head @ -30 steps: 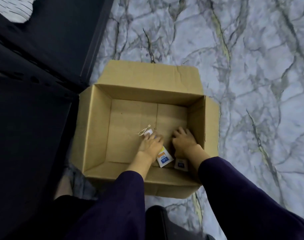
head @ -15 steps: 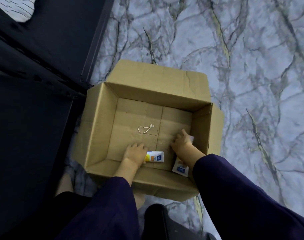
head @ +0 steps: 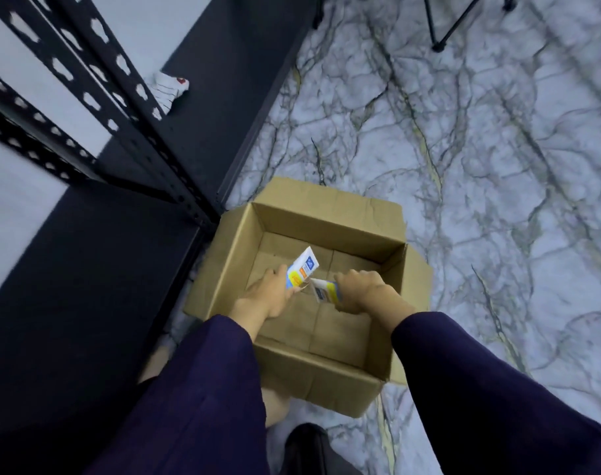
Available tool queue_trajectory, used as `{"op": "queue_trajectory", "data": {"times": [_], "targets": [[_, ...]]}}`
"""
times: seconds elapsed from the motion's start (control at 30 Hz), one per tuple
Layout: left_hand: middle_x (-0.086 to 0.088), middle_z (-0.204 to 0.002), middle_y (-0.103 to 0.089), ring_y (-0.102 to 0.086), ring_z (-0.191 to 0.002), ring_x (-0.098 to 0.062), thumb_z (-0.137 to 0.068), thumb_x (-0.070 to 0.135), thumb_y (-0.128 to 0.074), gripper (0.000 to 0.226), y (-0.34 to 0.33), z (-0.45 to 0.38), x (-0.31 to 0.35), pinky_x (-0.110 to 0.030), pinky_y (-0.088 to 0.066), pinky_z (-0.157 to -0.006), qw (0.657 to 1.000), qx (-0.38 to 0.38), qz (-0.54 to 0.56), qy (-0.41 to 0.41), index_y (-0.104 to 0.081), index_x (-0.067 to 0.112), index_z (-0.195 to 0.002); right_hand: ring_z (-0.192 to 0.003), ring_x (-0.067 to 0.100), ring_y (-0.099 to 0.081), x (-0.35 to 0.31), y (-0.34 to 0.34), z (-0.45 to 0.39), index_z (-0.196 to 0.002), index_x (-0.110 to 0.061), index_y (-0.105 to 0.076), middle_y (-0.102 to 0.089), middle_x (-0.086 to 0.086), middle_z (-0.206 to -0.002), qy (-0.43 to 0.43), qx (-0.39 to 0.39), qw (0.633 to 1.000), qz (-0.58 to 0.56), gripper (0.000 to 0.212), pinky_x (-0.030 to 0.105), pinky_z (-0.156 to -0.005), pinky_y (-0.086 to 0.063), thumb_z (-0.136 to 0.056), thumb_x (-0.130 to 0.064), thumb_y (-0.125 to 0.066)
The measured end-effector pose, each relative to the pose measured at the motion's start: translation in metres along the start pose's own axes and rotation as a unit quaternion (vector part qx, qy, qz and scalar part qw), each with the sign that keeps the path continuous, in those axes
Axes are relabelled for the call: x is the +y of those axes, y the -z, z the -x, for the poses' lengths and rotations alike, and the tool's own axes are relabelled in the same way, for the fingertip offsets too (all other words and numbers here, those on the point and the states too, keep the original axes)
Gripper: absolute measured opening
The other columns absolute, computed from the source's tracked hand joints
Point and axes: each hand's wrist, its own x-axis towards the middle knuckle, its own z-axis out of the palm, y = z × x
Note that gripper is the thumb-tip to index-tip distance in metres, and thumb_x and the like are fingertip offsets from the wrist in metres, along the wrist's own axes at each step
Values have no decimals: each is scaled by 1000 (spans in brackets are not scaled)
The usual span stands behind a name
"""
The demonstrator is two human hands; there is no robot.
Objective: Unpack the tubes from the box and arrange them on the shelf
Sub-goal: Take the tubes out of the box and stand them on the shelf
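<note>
One tube is gripped in the left hand, a second tube in the right hand, both above the box floor. Both should be lifted clear of the walls, then carried to the shelf at the box's left.

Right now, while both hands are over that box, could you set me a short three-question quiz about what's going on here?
1. True or false: each hand holds a tube.
2. Where does the shelf stand relative to the cardboard box: A) on the person's left, B) on the person's right, C) behind the person?
3. Fill in: the box sits on a ____-patterned floor.

Key:
1. True. The left hand grips one tube and the right hand grips another tube.
2. A. The dark metal shelf stands left of the cardboard box.
3. Marble, judging by the veined floor.
</note>
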Motion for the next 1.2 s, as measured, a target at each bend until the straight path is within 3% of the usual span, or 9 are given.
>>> {"op": "queue_trajectory", "data": {"times": [0.23, 0.33, 0.47, 0.63, 0.7, 0.8, 0.93, 1.07, 1.2], "targets": [[-13, -117, -56, -56, -93, -33, -101, 40, -33, 36, 101, 95, 19, -37, -45, -77, 972, 209, 103, -1, -37, 15, -126, -106, 32, -57, -30, 98, 61, -123, -10, -46, -57, 12, -121, 15, 145, 977, -156, 49, 37, -81, -46, -87, -42, -58], [-17, -116, -56, -56, -98, -39, -99, 45, -32, 35, 151, 151, 23, -47, -47, -87, 936, 329, 122, 0, -38, 21, -123, -89, 28, -55, -61, 148, 99, -106, -10, -49, -59, 12, -106, 61, 232, 917, -318, 41, 32, -69, -40, -88, -46, -58], [-15, -107, -61, -60, -88, -36, -96, 51, -34, 34, 213, 231, 23, -47, -51, -79, 860, 479, 173, -29, -40, 25, -118, -76, 23, -54, -119, 217, 159, -92, -10, -47, -54, 1, -82, 141, 330, 824, -438, 37, 30, -55, -36, -86, -45, -59], [1, -92, -62, -63, -77, -23, -97, 49, -37, 30, 276, 340, 20, -40, -54, -67, 764, 602, 216, -83, -45, 27, -115, -57, 13, -56, -192, 294, 245, -89, -15, -50, -60, 1, -75, 291, 350, 692, -560, 31, 20, -49, -48, -86, -43, -62], [7, -87, -59, -60, -72, -14, -98, 45, -37, 28, 295, 374, 14, -32, -50, -62, 733, 638, 217, -97, -44, 25, -117, -57, 15, -58, -219, 319, 270, -92, -16, -50, -62, 4, -77, 339, 331, 665, -577, 29, 30, -53, -53, -87, -42, -62], [12, -81, -53, -52, -66, -5, -101, 32, -36, 17, 317, 412, 0, -11, -40, -50, 704, 664, 234, -99, -39, 22, -114, -66, 17, -59, -257, 351, 290, -92, -20, -47, -60, 0, -83, 379, 321, 653, -572, 23, 37, -65, -54, -88, -40, -57], [11, -88, -49, -48, -68, 1, -100, 19, -36, 11, 342, 434, -31, -2, -36, -50, 660, 690, 280, -96, -33, 17, -110, -85, 16, -57, -301, 382, 296, -105, -17, -40, -55, -6, -89, 433, 280, 639, -570, 17, 35, -79, -48, -94, -27, -49], [3, -112, -48, -50, -90, -8, -101, 16, -36, 30, 364, 442, -60, -17, -37, -72, 626, 711, 312, -75, -29, 11, -129, -108, 19, -56, -332, 403, 283, -117, -19, -31, -56, -4, -105, 478, 259, 639, -544, 23, 36, -92, -46, -99, -23, -44], [-4, -128, -45, -44, -110, -11, -100, 10, -42, 37, 372, 437, -85, -20, -33, -85, 649, 698, 299, -47, -26, 8, -133, -119, 19, -52, -349, 407, 262, -122, -20, -31, -56, -4, -117, 513, 290, 631, -504, 29, 39, -102, -45, -98, -21, -48]]}}
